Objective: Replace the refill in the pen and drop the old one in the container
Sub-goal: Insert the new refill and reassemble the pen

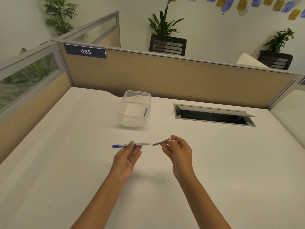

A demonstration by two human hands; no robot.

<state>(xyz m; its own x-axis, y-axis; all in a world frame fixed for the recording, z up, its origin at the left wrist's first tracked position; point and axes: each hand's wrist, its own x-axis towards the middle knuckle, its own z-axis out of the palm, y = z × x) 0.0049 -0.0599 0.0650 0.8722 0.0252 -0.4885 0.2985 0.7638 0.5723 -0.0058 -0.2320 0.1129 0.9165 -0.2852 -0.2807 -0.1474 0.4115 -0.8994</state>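
Fingertips (132,143) of left hand (127,158) pinched on white plastic pen barrel with blue cap (131,144), thumb in front, other fingers loosely curled beneath, palm turned up. Held level above white desk top (66,162), blue capped end pointing left, open white end pointing right. Print on barrel too small to read.

Just right of that open end, a small gap, then tip of thin grey-blue pen refill (163,141). Lying almost in line with barrel, tilted slightly up to the right, not touching it. Gripped near its far end between thumb and first fingers of right hand (178,151), remaining fingers half closed, nothing else in the palm. Both forearms bare, reaching in from bottom edge.

Further back, between and beyond the hands, clear square plastic container without lid (134,111) standing upright on desk. Inside it, against right wall, second thin blue refill stick (145,111) leaning nearly upright.

Right of container, well apart from it, grey metal cable hatch (214,115) set into desk surface, flap raised, dark opening below.

Behind desk, tan fabric partition with grey metal frame (165,76), carrying dark blue sign reading 435 (85,51) at upper left. Beyond partition, black mesh chair backs (167,45) and green leafy plants (165,23) against pale wall.
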